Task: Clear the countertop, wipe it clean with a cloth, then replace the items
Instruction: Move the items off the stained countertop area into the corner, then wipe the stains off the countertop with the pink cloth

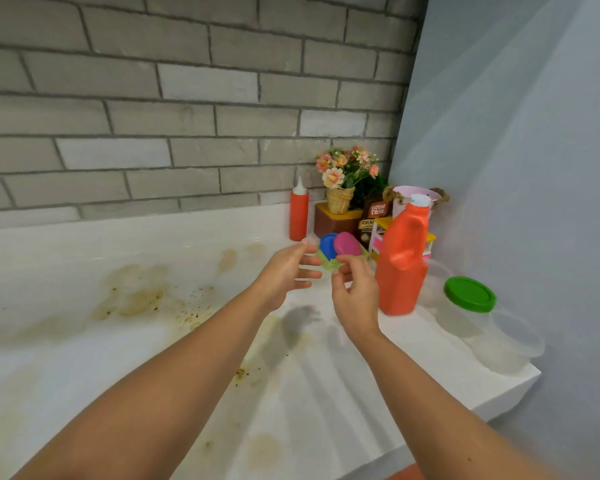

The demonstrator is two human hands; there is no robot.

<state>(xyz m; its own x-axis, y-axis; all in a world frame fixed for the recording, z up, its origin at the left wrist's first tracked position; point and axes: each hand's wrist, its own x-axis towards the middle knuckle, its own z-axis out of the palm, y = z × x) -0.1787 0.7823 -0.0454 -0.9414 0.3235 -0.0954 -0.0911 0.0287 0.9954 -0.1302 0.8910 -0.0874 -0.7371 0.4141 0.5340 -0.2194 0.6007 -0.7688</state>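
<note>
A white countertop (84, 278) carries brown stains and crumbs across its left and middle. At the back right corner stands a small light-green tray (326, 264) holding a blue lid (327, 244) and a pink lid (347, 243). My right hand (355, 292) pinches the tray's front edge between thumb and fingers. My left hand (286, 271) hovers just left of the tray with fingers spread and relaxed, holding nothing. No cloth is in view.
A red squeeze bottle (298, 214), a flower pot (340, 199) on a brown box, a coffee pack (374, 216), a pink bucket (413, 197) and an orange jug (404, 261) crowd the corner. Clear tubs with a green lid (470, 294) sit by the right edge and wall.
</note>
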